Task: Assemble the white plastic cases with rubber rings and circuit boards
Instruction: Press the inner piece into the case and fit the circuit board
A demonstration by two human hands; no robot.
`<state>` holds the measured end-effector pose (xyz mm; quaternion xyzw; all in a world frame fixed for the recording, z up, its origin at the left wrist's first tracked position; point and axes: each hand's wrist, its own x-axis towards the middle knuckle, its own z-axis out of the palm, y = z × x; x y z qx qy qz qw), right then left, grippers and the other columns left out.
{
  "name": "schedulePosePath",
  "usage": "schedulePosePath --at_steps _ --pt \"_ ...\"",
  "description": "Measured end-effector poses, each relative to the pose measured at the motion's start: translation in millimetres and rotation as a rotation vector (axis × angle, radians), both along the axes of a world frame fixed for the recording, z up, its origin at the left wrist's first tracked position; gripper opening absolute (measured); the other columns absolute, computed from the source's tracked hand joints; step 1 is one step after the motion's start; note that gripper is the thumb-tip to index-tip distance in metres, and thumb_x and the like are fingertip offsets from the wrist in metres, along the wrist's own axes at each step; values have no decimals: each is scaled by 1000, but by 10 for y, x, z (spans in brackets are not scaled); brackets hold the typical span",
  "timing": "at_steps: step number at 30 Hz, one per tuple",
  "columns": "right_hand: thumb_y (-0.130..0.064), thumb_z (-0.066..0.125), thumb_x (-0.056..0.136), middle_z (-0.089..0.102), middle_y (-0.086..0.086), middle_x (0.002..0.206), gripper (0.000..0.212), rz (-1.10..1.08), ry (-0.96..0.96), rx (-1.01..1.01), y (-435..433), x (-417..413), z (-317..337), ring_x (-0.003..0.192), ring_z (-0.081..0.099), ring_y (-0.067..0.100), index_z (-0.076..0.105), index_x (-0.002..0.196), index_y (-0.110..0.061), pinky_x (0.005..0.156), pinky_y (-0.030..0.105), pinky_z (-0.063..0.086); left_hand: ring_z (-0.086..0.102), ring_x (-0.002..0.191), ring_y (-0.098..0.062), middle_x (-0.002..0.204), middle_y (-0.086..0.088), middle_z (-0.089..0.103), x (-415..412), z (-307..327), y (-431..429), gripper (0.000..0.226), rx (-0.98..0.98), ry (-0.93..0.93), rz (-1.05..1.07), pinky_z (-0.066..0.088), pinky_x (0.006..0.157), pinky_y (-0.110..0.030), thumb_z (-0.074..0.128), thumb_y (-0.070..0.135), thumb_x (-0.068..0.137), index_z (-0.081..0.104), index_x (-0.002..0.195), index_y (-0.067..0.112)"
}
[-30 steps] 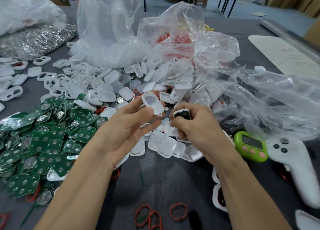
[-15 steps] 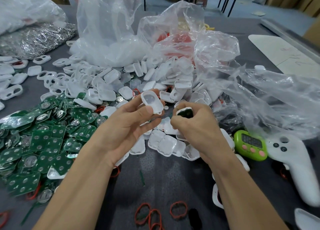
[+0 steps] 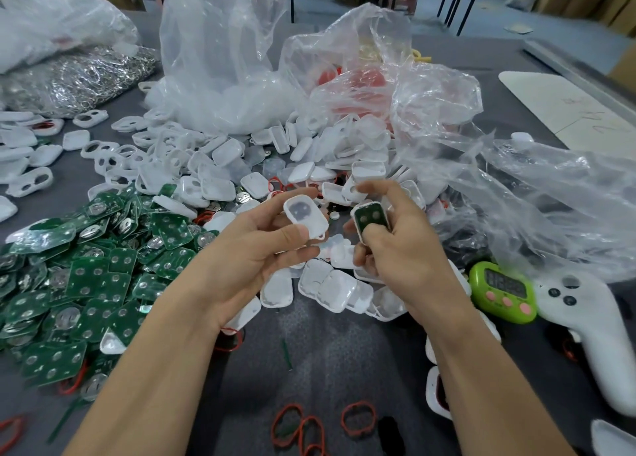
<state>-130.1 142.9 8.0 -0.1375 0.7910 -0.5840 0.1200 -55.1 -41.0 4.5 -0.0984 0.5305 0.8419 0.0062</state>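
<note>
At the centre of the frame I see my left hand [image 3: 254,249] pinching an empty white case half [image 3: 304,216] between thumb and fingers. Its hollow side faces the camera and its long axis slants from upper left to lower right. Just to its right, not touching it, my right hand [image 3: 399,249] grips a second case half holding a green circuit board [image 3: 371,220], with the thumb over its lower end. The board faces the camera and its long axis stands nearly upright. Both hands hover above the grey desk [image 3: 327,352], near a heap of white cases [image 3: 241,173]. Loose circuit boards [image 3: 86,266] fill the left and red rubber rings [image 3: 358,417] lie at the bottom centre
</note>
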Motion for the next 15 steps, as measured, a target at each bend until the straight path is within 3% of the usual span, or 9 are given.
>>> schedulePosePath --at_steps 2,6,10,13,15 --pt "-5 43 87 71 -1 91 49 0 27 -7 33 -21 26 60 68 20 62 110 -44 55 33 47 73 101 -22 119 -13 73 4 4 -25 52 13 1 16 60 84 -27 68 7 79 68 131 17" --pt "14 36 92 71 7 97 59 64 -54 -36 81 -37 37 58 71 26 71 107 -32 49 28 53 74 100 -23 122 -13 73 14 1 -117 50 91 6 80 60 80 -26 67 7 79 68 129 14" --pt "16 42 96 75 9 84 51 70 -149 -70 61 -35 16 54 69 28 74 108 -22 49 29 55 74 94 -22 115 -12 75 27 -5 -189 44 148 25 106 60 80 -26 67 6 80 73 122 14" --pt "10 53 96 73 9 68 37 -10 -82 -30 75 -63 10 49 64 24 73 111 -16 46 26 52 74 90 -21 110 -9 76 25 -10 -176 47 25 19 77 60 78 -25 78 6 76 71 122 14" --pt "7 60 93 71 16 63 30 -46 -30 -13 91 -66 24 45 61 21 76 101 -19 44 23 48 72 83 -20 99 -8 75 32 -31 -115 48 -113 6 43 60 75 -25 79 4 72 71 119 15"
